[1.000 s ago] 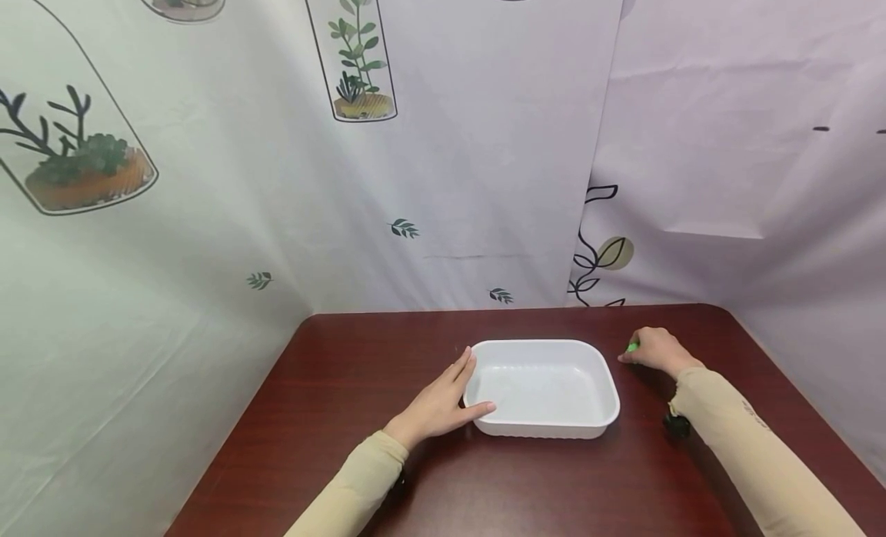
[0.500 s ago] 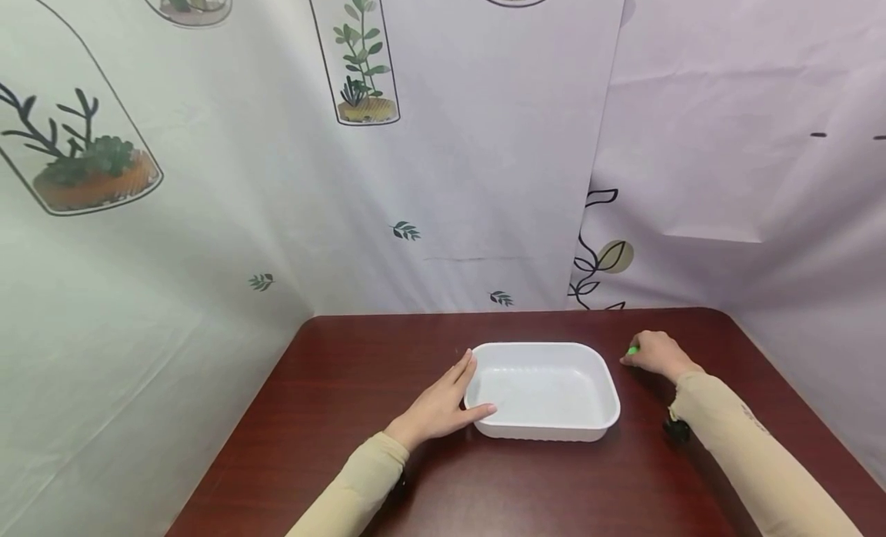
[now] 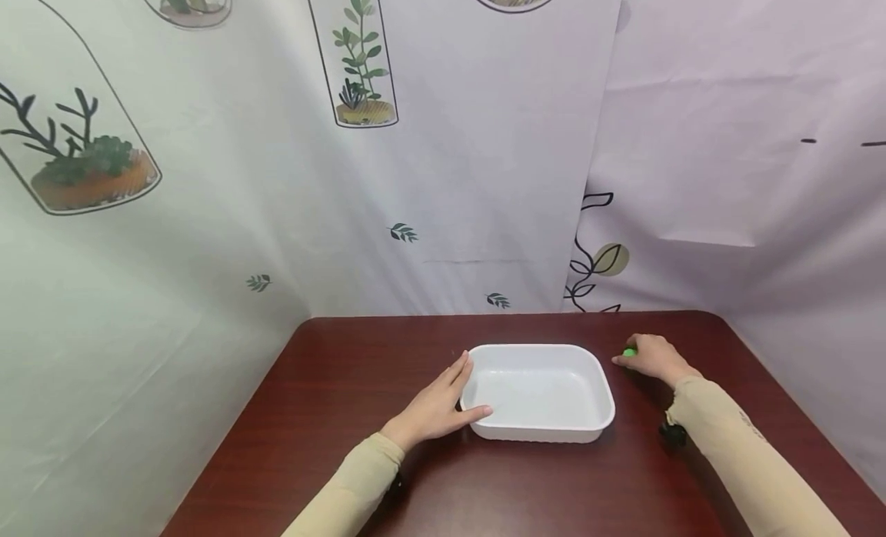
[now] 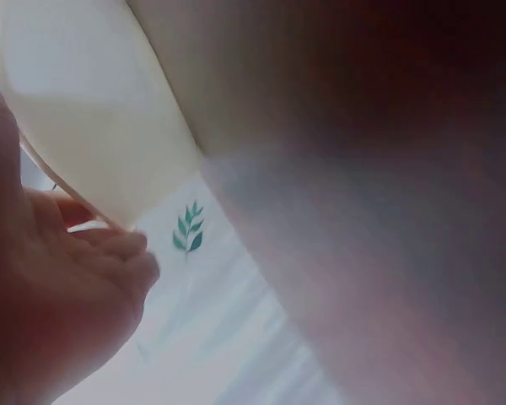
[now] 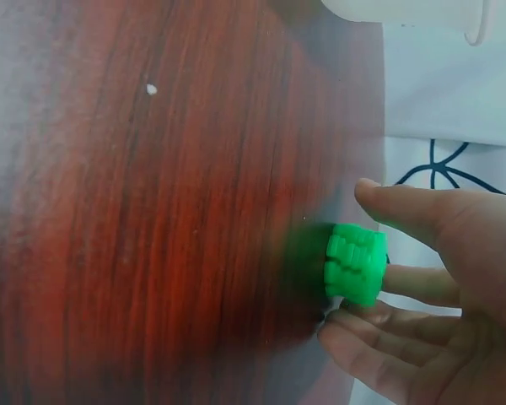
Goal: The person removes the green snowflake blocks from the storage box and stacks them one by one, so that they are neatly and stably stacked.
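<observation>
A white rectangular tray (image 3: 540, 431) sits on the table. My left hand (image 3: 434, 408) rests against its left end with fingers mostly straight and the thumb reaching over the rim; the left wrist view shows this hand (image 4: 76, 278) beside the pale tray wall (image 4: 93, 118). To the right of the tray, my right hand (image 3: 657, 357) is around a small bright green piece (image 3: 629, 352). Close up, that ribbed green piece (image 5: 355, 264) is near the tabletop, between the spread thumb and the loosely bent fingers of my right hand (image 5: 430, 295). The thumb appears apart from it.
The dark red-brown wooden table (image 3: 526, 491) has rounded far corners. Pale cloth with printed plants (image 3: 443, 183) hangs behind it and along both sides. A tiny white speck (image 5: 151, 89) lies on the wood.
The right hand has shifted slightly and its fingers have parted, so more of the green piece shows. The left hand stays at the tray. The head view tilts up a little.
</observation>
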The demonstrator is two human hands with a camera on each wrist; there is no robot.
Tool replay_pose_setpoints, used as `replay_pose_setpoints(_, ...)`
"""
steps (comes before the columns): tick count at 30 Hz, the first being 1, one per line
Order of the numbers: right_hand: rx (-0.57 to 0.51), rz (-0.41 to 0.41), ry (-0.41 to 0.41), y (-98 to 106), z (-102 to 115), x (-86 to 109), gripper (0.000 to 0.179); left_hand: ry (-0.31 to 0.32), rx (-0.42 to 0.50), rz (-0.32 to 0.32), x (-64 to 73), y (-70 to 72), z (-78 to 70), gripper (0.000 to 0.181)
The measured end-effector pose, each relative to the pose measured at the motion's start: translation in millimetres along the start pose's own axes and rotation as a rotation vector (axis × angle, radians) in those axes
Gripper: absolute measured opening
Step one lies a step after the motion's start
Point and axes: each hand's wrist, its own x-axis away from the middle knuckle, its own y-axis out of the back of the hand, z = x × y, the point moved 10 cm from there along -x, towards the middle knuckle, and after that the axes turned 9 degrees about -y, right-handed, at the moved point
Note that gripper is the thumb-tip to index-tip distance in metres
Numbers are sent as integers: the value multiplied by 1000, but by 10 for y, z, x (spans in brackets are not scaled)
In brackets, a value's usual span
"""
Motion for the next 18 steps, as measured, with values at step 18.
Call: replay_pose_setpoints(18, -187, -662, 199, 1718, 756, 598, 63, -55, -374, -495, -248, 1954, -192, 104)
